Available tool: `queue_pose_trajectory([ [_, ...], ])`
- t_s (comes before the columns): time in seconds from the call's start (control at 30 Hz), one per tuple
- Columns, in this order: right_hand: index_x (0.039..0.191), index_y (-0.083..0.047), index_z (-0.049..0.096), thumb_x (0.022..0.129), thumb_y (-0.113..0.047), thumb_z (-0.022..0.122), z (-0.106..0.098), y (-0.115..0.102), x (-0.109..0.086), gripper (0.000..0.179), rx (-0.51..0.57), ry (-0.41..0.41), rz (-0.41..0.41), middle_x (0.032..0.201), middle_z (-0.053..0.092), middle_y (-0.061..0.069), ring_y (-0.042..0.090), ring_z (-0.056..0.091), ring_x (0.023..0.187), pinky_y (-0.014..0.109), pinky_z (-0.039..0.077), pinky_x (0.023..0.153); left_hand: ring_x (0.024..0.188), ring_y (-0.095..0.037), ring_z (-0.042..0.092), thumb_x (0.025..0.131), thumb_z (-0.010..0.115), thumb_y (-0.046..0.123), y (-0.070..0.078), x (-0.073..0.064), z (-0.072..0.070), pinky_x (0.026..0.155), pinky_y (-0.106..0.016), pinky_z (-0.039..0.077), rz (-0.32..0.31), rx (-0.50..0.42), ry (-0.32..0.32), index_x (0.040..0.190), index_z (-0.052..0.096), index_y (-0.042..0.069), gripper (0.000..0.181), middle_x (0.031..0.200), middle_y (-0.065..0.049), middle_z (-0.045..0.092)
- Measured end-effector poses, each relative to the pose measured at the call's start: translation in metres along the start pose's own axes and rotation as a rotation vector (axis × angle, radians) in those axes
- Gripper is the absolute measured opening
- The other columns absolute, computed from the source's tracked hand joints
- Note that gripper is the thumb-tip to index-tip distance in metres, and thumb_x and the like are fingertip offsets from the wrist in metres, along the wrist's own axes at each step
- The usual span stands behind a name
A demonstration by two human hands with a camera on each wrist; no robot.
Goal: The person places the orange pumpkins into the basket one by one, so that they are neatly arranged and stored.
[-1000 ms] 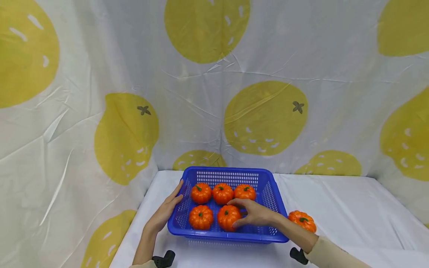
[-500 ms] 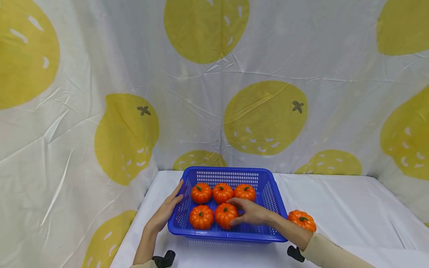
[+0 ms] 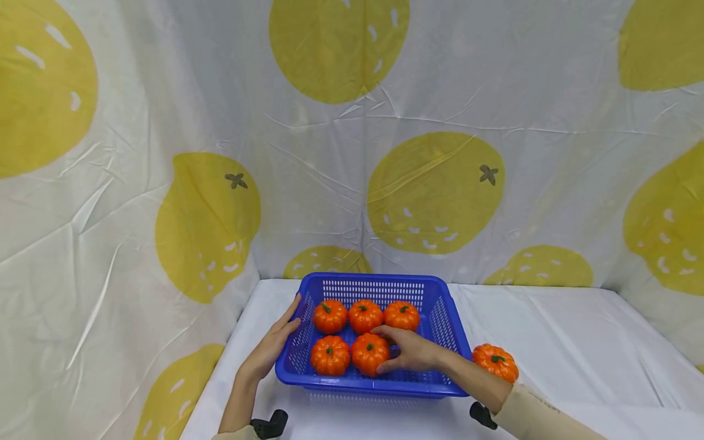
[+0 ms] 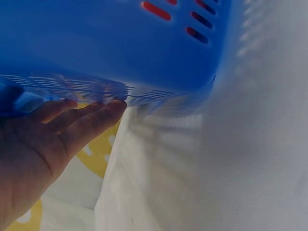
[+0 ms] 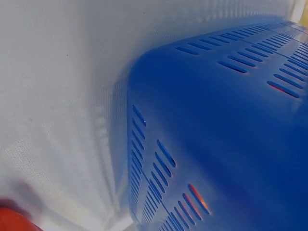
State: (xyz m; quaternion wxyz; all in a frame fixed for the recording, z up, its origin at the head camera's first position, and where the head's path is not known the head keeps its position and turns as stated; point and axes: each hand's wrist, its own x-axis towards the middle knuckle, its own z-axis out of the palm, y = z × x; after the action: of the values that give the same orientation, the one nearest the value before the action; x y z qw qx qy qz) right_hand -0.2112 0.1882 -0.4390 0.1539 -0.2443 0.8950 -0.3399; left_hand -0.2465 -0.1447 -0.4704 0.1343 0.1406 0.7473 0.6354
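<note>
A blue plastic basket [image 3: 374, 386] stands on the white-covered table with several small orange pumpkins in it. Three form the back row, and a front-left pumpkin [image 3: 330, 355] sits beside the one in my right hand. My right hand [image 3: 414, 351] reaches over the basket's right side and holds that front pumpkin [image 3: 370, 353], thumb at its near side and fingers at its far side. Along the outside of the basket's left wall lies my left hand [image 3: 269, 348]; in the left wrist view its fingers [image 4: 96, 122] are fairly straight against the slotted wall. The right wrist view shows only the basket's outside, not the hand.
Another orange pumpkin [image 3: 496, 362] lies on the white tablecloth [image 3: 566, 342] just right of the basket, partly behind the right forearm. A white curtain with yellow lemons [image 3: 434, 192] hangs behind and at both sides of the table.
My right hand has shifted the front pumpkin slightly left and back, closer to the front-left one. My left hand and the basket have stayed in place.
</note>
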Motion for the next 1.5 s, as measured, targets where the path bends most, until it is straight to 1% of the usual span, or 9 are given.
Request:
queue_pose_trajectory([
  [0.5, 0.148, -0.001, 0.048, 0.089, -0.039, 0.081, -0.005, -0.002, -0.008, 0.077, -0.025, -0.016, 0.032, 0.143, 0.061, 0.017, 0.036, 0.059, 0.132, 0.062, 0.046, 0.111, 0.163, -0.037, -0.002, 0.112, 0.037, 0.025, -0.003, 0.003, -0.001, 0.128, -0.062, -0.004, 0.021, -0.037, -0.015, 0.168, 0.015, 0.024, 0.06, 0.176, -0.009, 0.006],
  [0.7, 0.147, 0.0, 0.049, 0.091, -0.04, 0.079, -0.01, -0.002, -0.014, 0.074, -0.023, 0.004, 0.026, 0.141, 0.063, 0.018, 0.037, 0.061, 0.129, 0.058, 0.051, 0.106, 0.163, -0.037, -0.002, 0.112, 0.037, 0.027, -0.002, 0.003, -0.001, 0.128, -0.062, -0.004, 0.006, -0.035, -0.018, 0.168, 0.015, 0.026, 0.06, 0.176, -0.008, 0.006],
  [0.8, 0.148, -0.001, 0.049, 0.092, -0.042, 0.077, -0.015, -0.003, -0.021, 0.074, -0.021, 0.021, 0.045, 0.142, 0.062, 0.02, 0.039, 0.06, 0.131, 0.059, 0.05, 0.108, 0.163, -0.037, -0.002, 0.112, 0.037, 0.027, -0.002, 0.003, -0.001, 0.128, -0.062, -0.004, 0.0, -0.034, -0.019, 0.168, 0.015, 0.027, 0.059, 0.176, -0.008, 0.006],
  [0.9, 0.15, -0.003, 0.048, 0.093, -0.043, 0.075, -0.022, -0.004, -0.028, 0.074, -0.021, 0.031, 0.056, 0.147, 0.058, 0.022, 0.04, 0.056, 0.137, 0.062, 0.043, 0.114, 0.163, -0.037, -0.002, 0.112, 0.037, 0.027, -0.003, 0.003, -0.001, 0.128, -0.061, -0.004, 0.003, -0.036, -0.017, 0.167, 0.016, 0.028, 0.059, 0.176, -0.007, 0.006],
  [1.03, 0.154, -0.007, 0.045, 0.095, -0.044, 0.072, -0.034, -0.006, -0.04, 0.075, -0.035, 0.044, 0.048, 0.153, 0.054, 0.018, 0.04, 0.051, 0.142, 0.064, 0.037, 0.118, 0.163, -0.037, -0.002, 0.112, 0.037, 0.027, -0.004, 0.003, -0.002, 0.128, -0.061, -0.004, 0.004, -0.035, -0.014, 0.167, 0.016, 0.028, 0.059, 0.176, -0.008, 0.007],
  [1.13, 0.155, -0.01, 0.044, 0.096, -0.047, 0.071, -0.043, -0.007, -0.05, 0.075, -0.049, 0.062, 0.046, 0.154, 0.053, 0.014, 0.04, 0.049, 0.144, 0.065, 0.037, 0.117, 0.163, -0.038, -0.002, 0.112, 0.037, 0.027, -0.003, 0.003, -0.003, 0.128, -0.062, -0.004, 0.003, -0.03, -0.011, 0.167, 0.016, 0.028, 0.059, 0.176, -0.009, 0.007],
  [1.3, 0.155, -0.012, 0.045, 0.097, -0.048, 0.069, -0.055, -0.006, -0.064, 0.073, -0.067, 0.09, 0.033, 0.156, 0.052, 0.015, 0.044, 0.045, 0.146, 0.069, 0.037, 0.115, 0.163, -0.038, -0.002, 0.112, 0.037, 0.028, -0.003, 0.002, -0.003, 0.128, -0.063, -0.004, -0.001, -0.025, -0.009, 0.167, 0.016, 0.029, 0.059, 0.176, -0.009, 0.006],
  [1.43, 0.156, -0.016, 0.044, 0.097, -0.049, 0.068, -0.06, -0.002, -0.075, 0.072, -0.056, 0.115, 0.04, 0.159, 0.049, 0.014, 0.046, 0.042, 0.148, 0.073, 0.035, 0.114, 0.163, -0.038, -0.003, 0.112, 0.036, 0.027, -0.003, 0.002, -0.002, 0.128, -0.062, -0.004, -0.001, -0.025, -0.013, 0.168, 0.015, 0.028, 0.059, 0.176, -0.009, 0.006],
  [1.5, 0.156, -0.018, 0.044, 0.097, -0.047, 0.068, -0.062, 0.002, -0.08, 0.07, -0.055, 0.132, 0.021, 0.16, 0.047, 0.013, 0.047, 0.04, 0.148, 0.074, 0.035, 0.113, 0.163, -0.038, -0.002, 0.112, 0.036, 0.027, -0.003, 0.002, -0.002, 0.128, -0.062, -0.004, -0.001, -0.024, -0.012, 0.168, 0.015, 0.028, 0.059, 0.176, -0.009, 0.006],
])
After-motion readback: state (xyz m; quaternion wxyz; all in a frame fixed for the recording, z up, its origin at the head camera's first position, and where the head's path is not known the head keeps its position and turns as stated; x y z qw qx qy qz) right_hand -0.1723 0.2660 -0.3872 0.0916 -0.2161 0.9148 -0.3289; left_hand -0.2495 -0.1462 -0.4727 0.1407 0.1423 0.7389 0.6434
